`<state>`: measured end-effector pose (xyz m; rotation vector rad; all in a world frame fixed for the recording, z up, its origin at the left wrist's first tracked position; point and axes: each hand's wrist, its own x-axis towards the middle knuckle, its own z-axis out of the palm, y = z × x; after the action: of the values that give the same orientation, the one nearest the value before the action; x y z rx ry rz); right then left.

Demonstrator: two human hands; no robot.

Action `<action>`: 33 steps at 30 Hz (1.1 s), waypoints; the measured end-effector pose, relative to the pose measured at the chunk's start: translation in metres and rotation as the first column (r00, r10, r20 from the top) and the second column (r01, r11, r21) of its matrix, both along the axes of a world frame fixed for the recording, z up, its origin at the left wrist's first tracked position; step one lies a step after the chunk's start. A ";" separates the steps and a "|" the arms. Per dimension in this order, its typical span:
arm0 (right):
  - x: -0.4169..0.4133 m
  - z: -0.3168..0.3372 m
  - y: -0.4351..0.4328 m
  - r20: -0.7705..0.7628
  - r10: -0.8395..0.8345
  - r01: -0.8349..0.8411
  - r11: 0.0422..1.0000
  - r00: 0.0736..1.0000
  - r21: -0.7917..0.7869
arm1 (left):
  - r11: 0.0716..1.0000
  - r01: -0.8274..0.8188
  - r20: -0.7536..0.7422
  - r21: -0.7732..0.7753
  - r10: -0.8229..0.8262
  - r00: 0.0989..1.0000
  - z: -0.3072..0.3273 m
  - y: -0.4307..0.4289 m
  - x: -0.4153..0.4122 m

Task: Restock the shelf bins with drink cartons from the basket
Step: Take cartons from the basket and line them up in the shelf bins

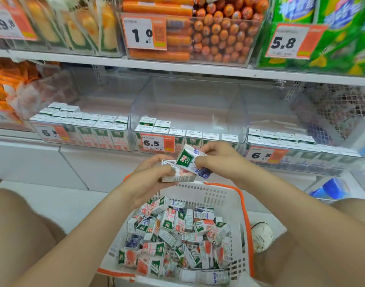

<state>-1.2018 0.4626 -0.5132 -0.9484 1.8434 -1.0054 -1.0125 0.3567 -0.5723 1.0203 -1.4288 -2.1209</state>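
Observation:
My left hand (154,175) grips a red-and-white drink carton (177,176) lying flat. My right hand (216,160) holds a green-and-purple drink carton (189,161), tilted across the first one. Both hands hover above the far rim of the white basket (237,206) with orange handles, which holds several loose cartons (175,235) in a heap. Straight ahead stands the middle clear shelf bin (189,100), with a few cartons along its front. The left bin (84,129) is fuller, and the right bin (281,139) has two rows of cartons.
Price tags reading 6.5 (157,142) hang on the bin fronts. The upper shelf (136,64) carries sausages, corn packs and green packets. My knees flank the basket, and a white shoe (261,235) rests beside it on the right. Net bags (339,108) fill the far right.

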 end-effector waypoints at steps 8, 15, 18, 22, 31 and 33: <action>-0.047 0.044 0.022 -0.313 0.096 -0.134 0.986 0.945 -0.104 | 0.967 -0.035 -0.005 -0.253 0.035 0.999 0.039 0.017 -0.059; -0.145 0.068 0.060 -0.423 -0.428 0.247 0.874 0.799 -0.418 | 0.886 -0.067 -0.020 -0.459 0.065 0.998 0.076 0.039 -0.140; -0.196 0.062 0.090 -0.655 -0.393 0.184 0.912 0.645 -0.366 | 0.731 0.031 0.018 -0.682 -0.026 1.000 0.085 0.058 -0.171; -0.261 0.049 0.121 -0.829 -0.343 0.273 0.932 0.442 -0.240 | 0.564 0.152 0.095 -0.811 -0.129 0.987 0.085 0.082 -0.208; -0.298 0.013 0.128 -0.821 0.015 0.224 0.959 0.570 0.173 | 0.615 0.135 0.085 -0.777 -0.111 0.990 0.070 0.096 -0.242; -0.298 0.013 0.129 -0.781 0.057 0.206 0.950 0.622 0.233 | 0.638 0.137 0.086 -0.758 -0.110 0.990 0.068 0.093 -0.241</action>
<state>-1.5002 0.5914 -0.5004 -1.2339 2.6875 -0.2902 -1.2537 0.4501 -0.5046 0.6081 -2.1748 -1.2877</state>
